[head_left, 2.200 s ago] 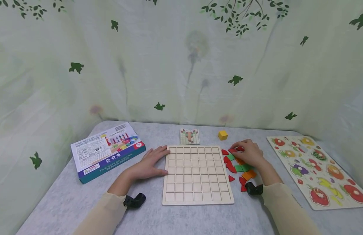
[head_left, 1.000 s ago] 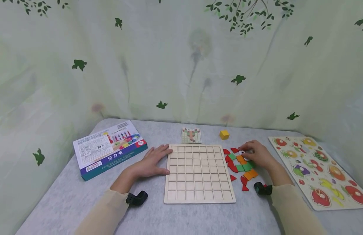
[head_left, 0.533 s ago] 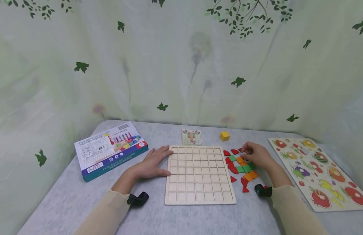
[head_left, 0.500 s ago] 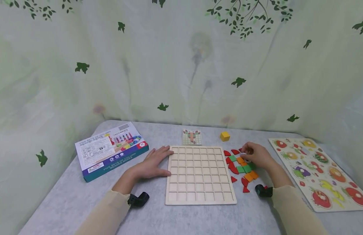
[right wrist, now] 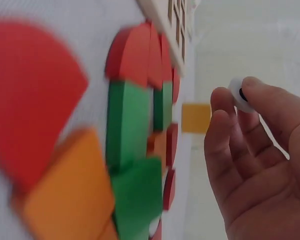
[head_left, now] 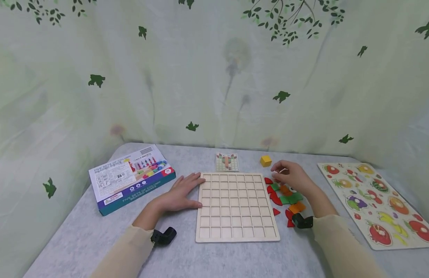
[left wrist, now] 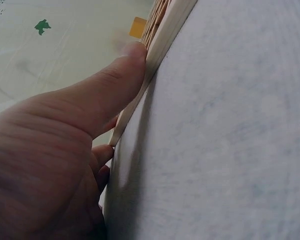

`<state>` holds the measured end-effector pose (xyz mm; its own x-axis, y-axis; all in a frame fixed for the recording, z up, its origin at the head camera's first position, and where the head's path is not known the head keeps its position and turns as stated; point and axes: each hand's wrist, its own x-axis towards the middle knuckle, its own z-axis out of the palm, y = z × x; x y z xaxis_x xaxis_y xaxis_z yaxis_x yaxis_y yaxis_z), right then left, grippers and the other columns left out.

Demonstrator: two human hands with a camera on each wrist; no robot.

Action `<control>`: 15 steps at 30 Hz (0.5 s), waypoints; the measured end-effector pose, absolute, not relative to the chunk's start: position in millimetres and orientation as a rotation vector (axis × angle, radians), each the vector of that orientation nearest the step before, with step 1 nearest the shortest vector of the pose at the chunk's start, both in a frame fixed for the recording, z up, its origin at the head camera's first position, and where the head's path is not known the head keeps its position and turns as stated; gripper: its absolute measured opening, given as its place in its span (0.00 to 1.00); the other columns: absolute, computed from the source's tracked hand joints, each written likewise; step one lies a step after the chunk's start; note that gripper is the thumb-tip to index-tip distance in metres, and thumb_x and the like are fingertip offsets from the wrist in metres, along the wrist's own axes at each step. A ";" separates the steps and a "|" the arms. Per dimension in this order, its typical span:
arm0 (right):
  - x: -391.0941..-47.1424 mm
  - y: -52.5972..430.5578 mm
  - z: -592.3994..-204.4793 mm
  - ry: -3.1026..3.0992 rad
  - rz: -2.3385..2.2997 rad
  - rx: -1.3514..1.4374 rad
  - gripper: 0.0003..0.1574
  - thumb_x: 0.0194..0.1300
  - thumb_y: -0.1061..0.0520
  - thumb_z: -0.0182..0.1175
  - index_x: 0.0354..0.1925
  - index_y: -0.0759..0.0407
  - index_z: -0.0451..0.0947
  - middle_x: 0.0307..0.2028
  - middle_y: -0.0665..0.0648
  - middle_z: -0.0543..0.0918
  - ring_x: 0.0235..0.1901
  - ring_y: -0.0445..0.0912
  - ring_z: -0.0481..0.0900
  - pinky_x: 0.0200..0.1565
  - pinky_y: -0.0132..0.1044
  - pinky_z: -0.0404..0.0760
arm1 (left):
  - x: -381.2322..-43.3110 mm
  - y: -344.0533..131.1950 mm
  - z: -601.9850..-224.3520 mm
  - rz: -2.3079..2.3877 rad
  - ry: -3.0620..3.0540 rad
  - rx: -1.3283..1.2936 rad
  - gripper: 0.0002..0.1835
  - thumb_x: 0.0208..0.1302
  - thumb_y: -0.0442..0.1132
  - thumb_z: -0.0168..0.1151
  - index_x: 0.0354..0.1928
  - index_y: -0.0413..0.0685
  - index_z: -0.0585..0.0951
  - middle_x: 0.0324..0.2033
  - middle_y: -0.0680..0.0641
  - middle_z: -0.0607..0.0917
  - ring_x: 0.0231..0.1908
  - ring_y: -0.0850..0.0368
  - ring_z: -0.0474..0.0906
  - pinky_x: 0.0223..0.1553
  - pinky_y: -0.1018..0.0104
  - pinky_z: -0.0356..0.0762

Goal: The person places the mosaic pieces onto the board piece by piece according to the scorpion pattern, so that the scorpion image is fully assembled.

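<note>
My left hand rests with straight fingers at the left edge of a wooden grid board; in the left wrist view its thumb lies against the board's rim. Between thumb and fingers, my right hand pinches a small round white disc with a black centre, held up over the loose pieces. Below it lie flat red rounded pieces, green squares and orange squares, close to the board's right side. Several red pieces are partly hidden by the right hand.
A yellow cube and a small pattern card stand beyond the board. At the left lies a printed cardboard box. A fruit puzzle board lies at the right. A curtain hangs behind the table.
My right hand has picked up the white disc from among the pieces, then lifted it and moved it left toward the board. My left hand has stayed at the board's edge.
</note>
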<state>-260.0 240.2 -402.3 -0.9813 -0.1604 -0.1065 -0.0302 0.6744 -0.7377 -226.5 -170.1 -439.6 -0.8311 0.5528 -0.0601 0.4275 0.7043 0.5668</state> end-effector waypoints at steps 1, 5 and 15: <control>-260.1 236.8 -401.8 2.712 -1.207 -0.173 0.16 0.70 0.56 0.61 0.54 0.58 0.76 0.47 0.61 0.80 0.38 0.51 0.81 0.43 0.37 0.86 | -226.3 -170.1 -439.4 0.811 2.687 0.787 0.46 0.60 0.57 0.69 0.76 0.53 0.62 0.80 0.44 0.51 0.80 0.42 0.42 0.78 0.38 0.33; -260.9 223.1 -400.9 2.669 -1.249 -0.259 0.16 0.70 0.58 0.61 0.55 0.58 0.77 0.49 0.61 0.81 0.39 0.52 0.82 0.45 0.39 0.86 | -225.7 -170.3 -439.2 0.823 2.690 0.797 0.46 0.60 0.56 0.70 0.76 0.51 0.62 0.79 0.43 0.52 0.80 0.41 0.43 0.78 0.37 0.33; -264.9 192.0 -400.9 2.556 -1.311 -0.389 0.16 0.70 0.59 0.60 0.55 0.57 0.79 0.48 0.62 0.81 0.39 0.51 0.83 0.43 0.40 0.87 | -225.8 -171.0 -439.4 0.815 2.694 0.809 0.46 0.60 0.56 0.70 0.76 0.52 0.62 0.79 0.43 0.52 0.80 0.42 0.43 0.78 0.38 0.34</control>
<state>-264.9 192.0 -400.9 -0.9352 -0.3417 -0.0926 -0.1241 0.5613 -0.8183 -225.8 -171.0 -439.4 -0.8266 0.5611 -0.0421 0.4436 0.6959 0.5648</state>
